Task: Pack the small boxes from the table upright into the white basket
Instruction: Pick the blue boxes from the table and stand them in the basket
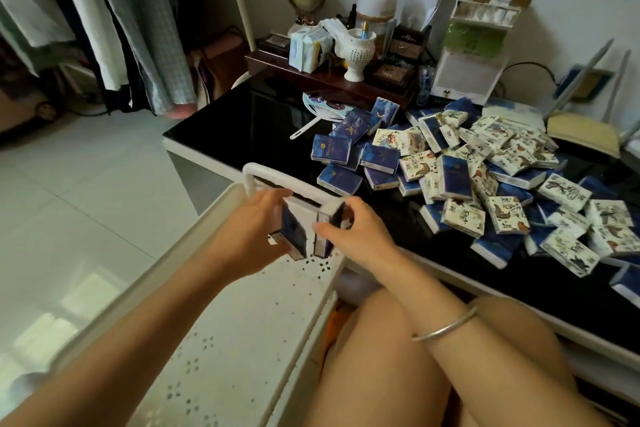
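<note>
A white perforated basket (pixel 242 333) stands on the floor beside the black table (pixel 242 121). At its far end my left hand (pixel 249 236) grips a dark blue small box (pixel 294 236) held upright. Right next to it my right hand (pixel 353 236) grips a second blue box (pixel 325 236), also upright. Both boxes are low inside the basket, close to its far wall, nearly touching each other. A pile of several small boxes (pixel 485 184), some blue and some white with drawings, lies across the table to the right.
The back of the table holds a dark wooden tray (pixel 329 80) with a white cup, tissue packs and a jar. A hand fan (pixel 322 107) lies near the pile. Clothes hang at upper left above the white tiled floor. My knees are at the bottom right.
</note>
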Demonstrator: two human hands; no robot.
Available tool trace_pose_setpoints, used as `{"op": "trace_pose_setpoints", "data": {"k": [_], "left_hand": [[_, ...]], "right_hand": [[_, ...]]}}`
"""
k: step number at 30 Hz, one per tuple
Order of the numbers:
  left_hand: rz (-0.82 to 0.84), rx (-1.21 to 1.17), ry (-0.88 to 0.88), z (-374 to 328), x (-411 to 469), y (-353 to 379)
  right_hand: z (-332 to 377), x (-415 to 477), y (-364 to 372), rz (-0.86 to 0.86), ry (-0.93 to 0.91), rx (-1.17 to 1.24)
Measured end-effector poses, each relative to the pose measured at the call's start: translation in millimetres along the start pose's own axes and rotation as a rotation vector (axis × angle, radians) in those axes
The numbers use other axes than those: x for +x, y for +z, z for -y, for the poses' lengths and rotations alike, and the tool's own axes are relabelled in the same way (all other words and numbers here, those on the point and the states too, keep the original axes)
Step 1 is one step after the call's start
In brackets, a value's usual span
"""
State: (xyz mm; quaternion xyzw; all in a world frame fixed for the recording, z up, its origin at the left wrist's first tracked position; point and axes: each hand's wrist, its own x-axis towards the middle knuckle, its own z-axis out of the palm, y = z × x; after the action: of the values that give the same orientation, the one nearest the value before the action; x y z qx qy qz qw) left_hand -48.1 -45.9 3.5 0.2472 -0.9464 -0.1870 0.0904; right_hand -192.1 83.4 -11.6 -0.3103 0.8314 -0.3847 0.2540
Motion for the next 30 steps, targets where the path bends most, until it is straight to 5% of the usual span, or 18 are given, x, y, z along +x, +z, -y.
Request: {"op": "trace_pose_setpoints", "data": {"k": [10,16,23,30], "left_hand": [[0.141,0.051,0.125,-3.1,17.3,57.7],[0.096,-0.331,0.102,-7.4,14.7,79.3],[-0.096,-0.878,-0.296,-17.5,7.9,104.9],[-0.061,-0.842,-0.333,-21.6,15.0,103.9]], "right_hand": [[-25.4,-10.0,27.7,-0.231,-0.021,-0.568],[-42.4,-2.1,29.0,-0.164,0.105,-0.427],[-48.7,1.2,27.8,-0.148,0.087,-0.362],[-48.4,0.9,26.5,-0.140,0.082,-0.326]]}}
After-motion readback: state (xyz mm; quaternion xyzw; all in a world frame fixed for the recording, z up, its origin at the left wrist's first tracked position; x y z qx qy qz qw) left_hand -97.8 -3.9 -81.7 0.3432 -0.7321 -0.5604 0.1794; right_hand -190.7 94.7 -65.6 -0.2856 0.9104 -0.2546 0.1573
